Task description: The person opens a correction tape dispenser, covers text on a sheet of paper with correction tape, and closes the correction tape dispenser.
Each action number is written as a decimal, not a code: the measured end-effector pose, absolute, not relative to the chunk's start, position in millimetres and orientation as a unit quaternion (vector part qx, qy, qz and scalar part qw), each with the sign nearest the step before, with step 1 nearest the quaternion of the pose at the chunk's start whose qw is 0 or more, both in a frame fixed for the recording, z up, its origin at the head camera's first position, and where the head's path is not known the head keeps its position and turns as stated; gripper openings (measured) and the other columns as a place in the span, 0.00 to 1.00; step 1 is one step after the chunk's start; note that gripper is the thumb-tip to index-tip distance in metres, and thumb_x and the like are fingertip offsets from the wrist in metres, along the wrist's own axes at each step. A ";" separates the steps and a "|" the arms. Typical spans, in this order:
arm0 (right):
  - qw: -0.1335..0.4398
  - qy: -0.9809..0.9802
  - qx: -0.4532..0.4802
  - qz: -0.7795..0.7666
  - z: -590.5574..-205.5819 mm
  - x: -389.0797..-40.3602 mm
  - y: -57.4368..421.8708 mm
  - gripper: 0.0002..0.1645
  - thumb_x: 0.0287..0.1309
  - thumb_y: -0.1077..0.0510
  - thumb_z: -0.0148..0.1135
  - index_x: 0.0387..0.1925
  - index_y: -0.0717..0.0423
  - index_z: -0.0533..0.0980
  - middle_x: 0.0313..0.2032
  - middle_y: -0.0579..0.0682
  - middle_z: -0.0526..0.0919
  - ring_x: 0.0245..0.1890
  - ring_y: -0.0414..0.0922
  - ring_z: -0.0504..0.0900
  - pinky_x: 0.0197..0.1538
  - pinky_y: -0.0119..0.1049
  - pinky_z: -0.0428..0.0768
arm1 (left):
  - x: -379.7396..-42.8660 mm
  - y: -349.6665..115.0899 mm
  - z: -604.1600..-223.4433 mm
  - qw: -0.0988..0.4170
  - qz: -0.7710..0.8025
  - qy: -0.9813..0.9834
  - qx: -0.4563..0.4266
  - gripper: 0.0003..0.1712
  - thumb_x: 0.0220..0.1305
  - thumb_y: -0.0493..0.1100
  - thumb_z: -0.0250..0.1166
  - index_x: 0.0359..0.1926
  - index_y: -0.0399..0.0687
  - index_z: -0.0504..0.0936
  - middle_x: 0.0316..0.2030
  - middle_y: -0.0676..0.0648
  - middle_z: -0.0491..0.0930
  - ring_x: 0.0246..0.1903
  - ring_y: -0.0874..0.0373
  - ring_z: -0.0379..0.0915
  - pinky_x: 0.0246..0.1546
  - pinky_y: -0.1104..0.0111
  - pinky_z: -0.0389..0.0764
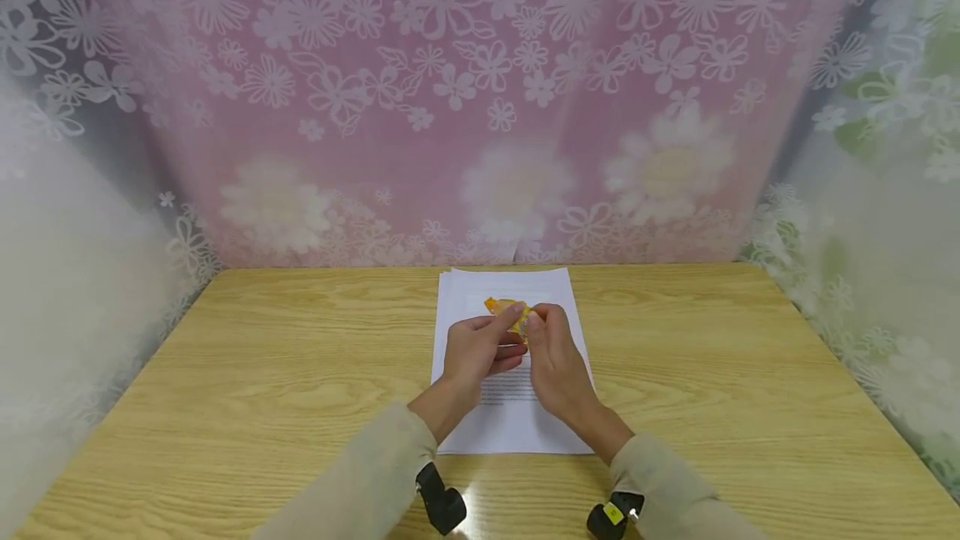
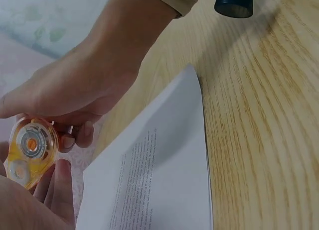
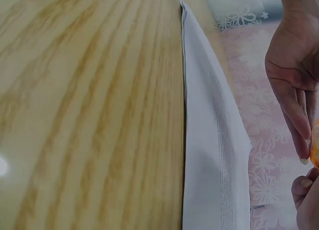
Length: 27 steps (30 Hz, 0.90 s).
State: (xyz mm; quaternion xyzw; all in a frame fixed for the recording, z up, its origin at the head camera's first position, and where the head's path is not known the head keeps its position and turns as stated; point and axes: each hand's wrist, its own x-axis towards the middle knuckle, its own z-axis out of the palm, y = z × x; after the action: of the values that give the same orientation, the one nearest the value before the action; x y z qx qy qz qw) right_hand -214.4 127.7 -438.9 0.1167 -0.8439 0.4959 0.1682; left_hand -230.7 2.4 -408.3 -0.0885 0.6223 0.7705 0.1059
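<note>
Both hands hold a correction tape dispenser [image 1: 521, 324] in the air above a stack of printed paper [image 1: 457, 290]. Its clear orange-and-yellow case [image 2: 33, 149] shows a round grey wheel inside. My left hand [image 1: 475, 350] grips it from the left, thumb on top and the other fingers beneath. With thumb and index finger, my right hand [image 1: 557, 361] pinches its right end. Fingers hide part of the dispenser in the head view. Only its orange edge [image 3: 315, 145] appears in the right wrist view.
The sheets lie on a wood-grain table [image 1: 300, 357], reaching nearly to its far edge. Flowered pink and white curtains [image 1: 480, 107] hang behind and at both sides. A black wrist camera [image 1: 442, 502] is strapped to the left sleeve, another [image 1: 609, 519] to the right.
</note>
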 end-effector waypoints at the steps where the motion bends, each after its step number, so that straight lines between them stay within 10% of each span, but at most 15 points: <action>1: 0.167 -0.846 0.120 0.491 -439.1 -214.1 127.3 0.23 0.76 0.46 0.31 0.52 0.61 0.63 0.39 0.52 0.69 0.38 0.47 0.70 0.40 0.42 0.70 | -231.7 2.2 -408.9 0.105 0.771 0.622 -0.088 0.28 0.52 0.56 0.73 0.42 0.35 0.82 0.27 0.42 0.84 0.25 0.56 0.83 0.31 0.65 0.83; 15: 0.139 -0.874 0.140 0.445 -427.8 -221.5 153.5 0.26 0.75 0.44 0.33 0.53 0.58 0.69 0.45 0.53 0.76 0.40 0.46 0.72 0.44 0.44 0.72 | -258.1 -33.8 -403.3 0.054 0.677 0.733 -0.037 0.30 0.55 0.48 0.72 0.54 0.36 0.76 0.37 0.42 0.81 0.32 0.50 0.82 0.34 0.63 0.83; 27: 0.140 -0.956 0.103 0.238 -436.2 -237.3 219.6 0.36 0.73 0.39 0.35 0.68 0.61 0.61 0.68 0.64 0.59 0.66 0.63 0.56 0.64 0.60 0.56 | -281.6 -108.0 -401.7 0.026 0.332 0.942 -0.035 0.28 0.58 0.61 0.64 0.49 0.46 0.77 0.36 0.46 0.81 0.24 0.53 0.75 0.20 0.65 0.71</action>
State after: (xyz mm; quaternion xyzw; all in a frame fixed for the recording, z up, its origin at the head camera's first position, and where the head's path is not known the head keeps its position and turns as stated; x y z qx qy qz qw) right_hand -237.3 219.6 -436.2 0.1032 -0.9556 0.2378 0.1402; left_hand -281.6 -108.0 -401.7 -0.0354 0.9421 0.3324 0.0256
